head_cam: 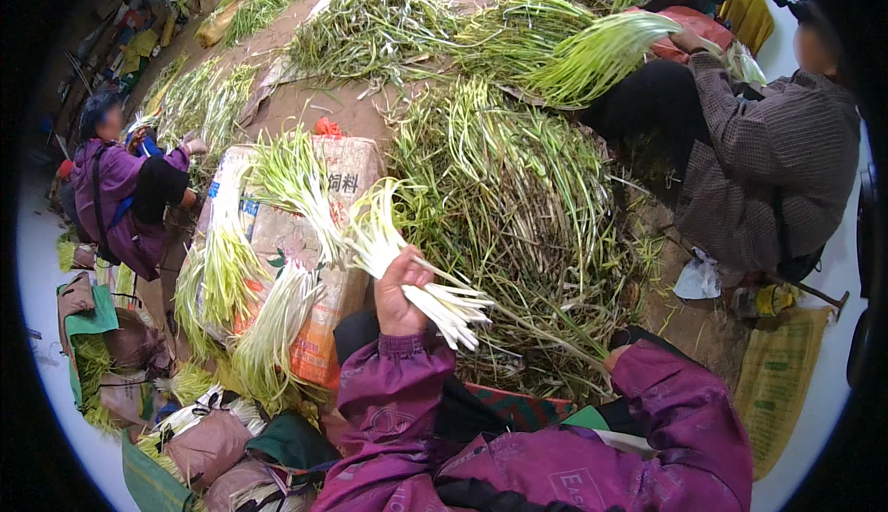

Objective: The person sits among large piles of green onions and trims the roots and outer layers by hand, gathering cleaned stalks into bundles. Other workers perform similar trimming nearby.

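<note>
A bunch of long pale stalks with yellow-green leaves (378, 227) is gripped in my left hand (404, 290), white ends towards the lower right. My right hand (616, 357) is at the near edge of a large heap of green and withered stalks (513, 214); the purple sleeve hides most of it, and a long stalk runs from it towards the bunch. Left of my left hand, a woven sack (281, 224) lies with several sorted bunches on it: one with green leaves (295, 179), one yellow-green (229, 269), one with white stalks (281, 325).
A person in a dark checked coat (770, 158) sits at the right, holding a leafy bunch (610, 47). Another in purple (125, 172) sits at the left. More heaps (374, 26) lie beyond. Wrapped bundles (208, 442) are at the lower left, a yellow sack (784, 380) at the lower right.
</note>
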